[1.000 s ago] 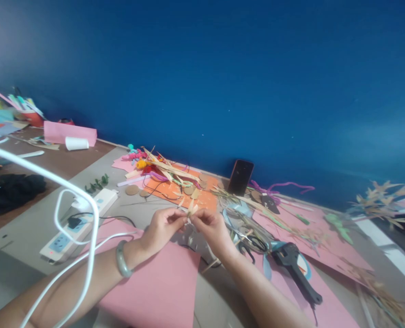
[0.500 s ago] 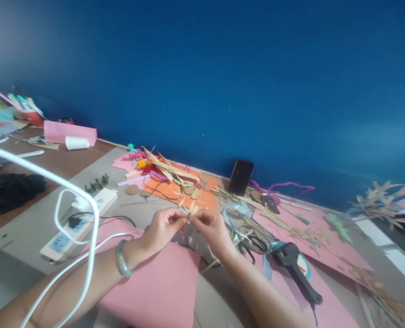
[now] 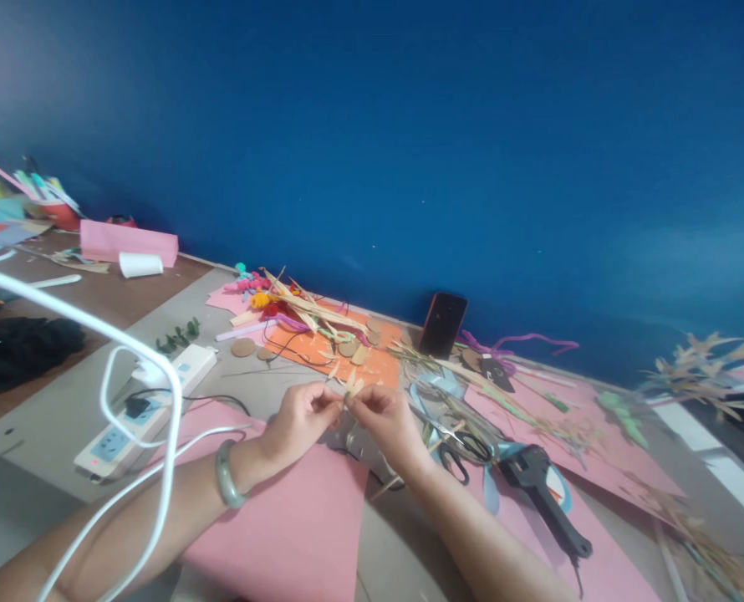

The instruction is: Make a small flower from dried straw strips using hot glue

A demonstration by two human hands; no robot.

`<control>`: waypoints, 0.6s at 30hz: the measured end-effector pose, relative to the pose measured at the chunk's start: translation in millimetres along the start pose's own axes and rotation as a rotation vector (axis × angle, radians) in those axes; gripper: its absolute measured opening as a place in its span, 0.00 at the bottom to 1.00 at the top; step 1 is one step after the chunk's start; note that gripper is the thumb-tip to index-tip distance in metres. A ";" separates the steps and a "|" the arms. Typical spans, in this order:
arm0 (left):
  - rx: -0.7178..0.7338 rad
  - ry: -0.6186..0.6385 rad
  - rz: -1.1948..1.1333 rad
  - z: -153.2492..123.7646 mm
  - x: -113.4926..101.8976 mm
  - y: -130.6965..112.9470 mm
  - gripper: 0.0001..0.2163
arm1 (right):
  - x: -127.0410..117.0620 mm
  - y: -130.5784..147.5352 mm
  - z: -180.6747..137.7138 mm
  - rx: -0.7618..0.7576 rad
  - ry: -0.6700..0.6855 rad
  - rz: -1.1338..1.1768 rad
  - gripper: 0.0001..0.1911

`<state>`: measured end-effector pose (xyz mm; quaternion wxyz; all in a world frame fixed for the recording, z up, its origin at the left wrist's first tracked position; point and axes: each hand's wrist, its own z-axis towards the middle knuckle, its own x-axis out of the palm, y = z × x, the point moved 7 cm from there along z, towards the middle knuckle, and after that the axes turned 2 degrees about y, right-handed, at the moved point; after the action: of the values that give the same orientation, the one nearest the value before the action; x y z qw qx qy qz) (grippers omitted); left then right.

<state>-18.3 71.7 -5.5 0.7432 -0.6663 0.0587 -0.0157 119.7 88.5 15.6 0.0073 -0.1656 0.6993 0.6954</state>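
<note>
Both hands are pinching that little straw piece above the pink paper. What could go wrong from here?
The straw piece is thin and held only by fingertips of the left hand and right hand; it might split or slip.
The scissors and glue gun lie close by the right forearm and could be knocked.
The white cable crosses before the left forearm and might snag.

The pinched straw piece [image 3: 351,386] was too small to make out. The white cable [image 3: 175,410] ran off the left edge; the dried stems [image 3: 704,361] were blurred.
</note>
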 end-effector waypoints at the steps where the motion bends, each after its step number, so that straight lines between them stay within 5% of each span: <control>1: 0.003 0.001 0.008 -0.2 0.1 -1.2 0.06 | 0.0 0.0 -0.1 -0.002 -0.003 -0.006 0.13; 18: -0.007 -0.026 0.029 -0.3 0.7 1.4 0.05 | 3.4 -5.8 2.2 0.006 -0.016 -0.025 0.12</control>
<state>-17.7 71.5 -7.0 0.7417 -0.6681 0.0589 0.0040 117.4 90.0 9.1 0.0220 -0.1685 0.6993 0.6943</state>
